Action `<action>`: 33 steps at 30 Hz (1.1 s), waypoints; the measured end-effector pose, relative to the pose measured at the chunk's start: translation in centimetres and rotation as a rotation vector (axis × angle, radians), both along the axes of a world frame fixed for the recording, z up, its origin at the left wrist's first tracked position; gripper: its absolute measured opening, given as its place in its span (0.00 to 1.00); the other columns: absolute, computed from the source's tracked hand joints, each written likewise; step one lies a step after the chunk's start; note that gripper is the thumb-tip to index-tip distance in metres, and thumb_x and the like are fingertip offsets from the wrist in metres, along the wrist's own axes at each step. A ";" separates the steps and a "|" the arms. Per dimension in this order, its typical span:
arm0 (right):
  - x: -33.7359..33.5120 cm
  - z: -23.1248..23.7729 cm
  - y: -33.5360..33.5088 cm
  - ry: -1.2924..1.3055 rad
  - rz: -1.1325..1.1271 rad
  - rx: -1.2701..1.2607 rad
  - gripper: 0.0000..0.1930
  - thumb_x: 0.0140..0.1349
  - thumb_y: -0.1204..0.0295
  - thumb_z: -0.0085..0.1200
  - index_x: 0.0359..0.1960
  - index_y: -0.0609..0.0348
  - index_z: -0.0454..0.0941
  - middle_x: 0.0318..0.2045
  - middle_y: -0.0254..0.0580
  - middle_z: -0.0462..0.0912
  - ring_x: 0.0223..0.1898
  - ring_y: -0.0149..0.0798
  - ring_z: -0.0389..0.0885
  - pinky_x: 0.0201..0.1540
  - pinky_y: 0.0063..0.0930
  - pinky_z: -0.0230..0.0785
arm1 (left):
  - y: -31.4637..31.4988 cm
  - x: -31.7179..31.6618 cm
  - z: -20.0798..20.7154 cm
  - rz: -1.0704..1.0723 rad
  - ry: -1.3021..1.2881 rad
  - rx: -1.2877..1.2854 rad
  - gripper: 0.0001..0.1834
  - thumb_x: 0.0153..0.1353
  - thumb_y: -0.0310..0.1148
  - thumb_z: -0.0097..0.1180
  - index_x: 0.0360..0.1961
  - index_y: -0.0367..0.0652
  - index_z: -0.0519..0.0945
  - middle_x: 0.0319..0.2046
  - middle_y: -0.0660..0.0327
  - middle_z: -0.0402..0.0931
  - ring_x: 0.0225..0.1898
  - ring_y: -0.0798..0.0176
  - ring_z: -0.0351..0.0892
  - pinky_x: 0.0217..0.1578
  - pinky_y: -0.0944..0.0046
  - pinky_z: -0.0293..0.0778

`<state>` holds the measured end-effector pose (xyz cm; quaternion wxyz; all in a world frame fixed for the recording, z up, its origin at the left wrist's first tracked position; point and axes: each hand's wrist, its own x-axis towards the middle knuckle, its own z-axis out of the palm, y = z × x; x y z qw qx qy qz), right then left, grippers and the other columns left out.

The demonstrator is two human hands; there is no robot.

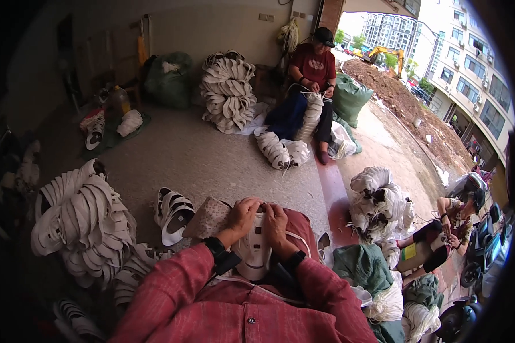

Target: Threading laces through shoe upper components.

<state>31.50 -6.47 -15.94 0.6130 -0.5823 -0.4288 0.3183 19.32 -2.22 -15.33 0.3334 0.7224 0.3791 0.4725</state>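
Observation:
A white shoe upper (pixel 253 254) with small dark openings lies across my lap. My left hand (pixel 245 215) is closed on its far end from the left side. Opposite it, my right hand (pixel 276 223) pinches the same end, the fingertips of both hands almost meeting. Whether a lace or other small thing is between the fingertips is too small to tell. A patterned cloth-like piece (pixel 208 219) sits beside my left hand. Left of that, a black-and-white shoe upper (pixel 174 214) lies on the floor.
Stacked white uppers (pixel 86 217) rise at my left; another stack (pixel 229 91) stands by the wall. At right are a bundle of uppers (pixel 377 200), green sacks (pixel 360 268) and white cords (pixel 386 303). One co-worker (pixel 315 68) sits ahead, another (pixel 455 228) at far right, both handling uppers.

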 end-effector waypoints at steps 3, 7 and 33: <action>0.0 -0.3 0.8 -0.081 -0.021 -0.003 0.12 0.65 0.68 0.50 0.39 0.66 0.79 0.33 0.42 0.82 0.36 0.32 0.78 0.42 0.24 0.70 | 0.2 -0.3 0.5 -0.018 -0.014 -0.046 0.15 0.66 0.37 0.45 0.40 0.37 0.80 0.41 0.51 0.79 0.45 0.48 0.77 0.48 0.58 0.71; 0.2 -0.8 1.5 -0.193 -0.027 0.010 0.12 0.65 0.68 0.50 0.38 0.66 0.79 0.33 0.46 0.83 0.36 0.34 0.79 0.41 0.26 0.70 | -0.1 -0.6 0.8 -0.029 -0.075 -0.136 0.16 0.67 0.36 0.43 0.40 0.37 0.80 0.39 0.50 0.79 0.43 0.52 0.78 0.45 0.61 0.72; -1.2 0.5 0.6 -0.228 -0.100 -0.057 0.13 0.64 0.64 0.51 0.37 0.64 0.80 0.37 0.50 0.79 0.40 0.44 0.78 0.45 0.31 0.68 | -0.2 -0.2 -0.8 0.050 -0.200 -0.219 0.17 0.70 0.39 0.42 0.40 0.38 0.78 0.35 0.58 0.80 0.39 0.65 0.77 0.44 0.66 0.71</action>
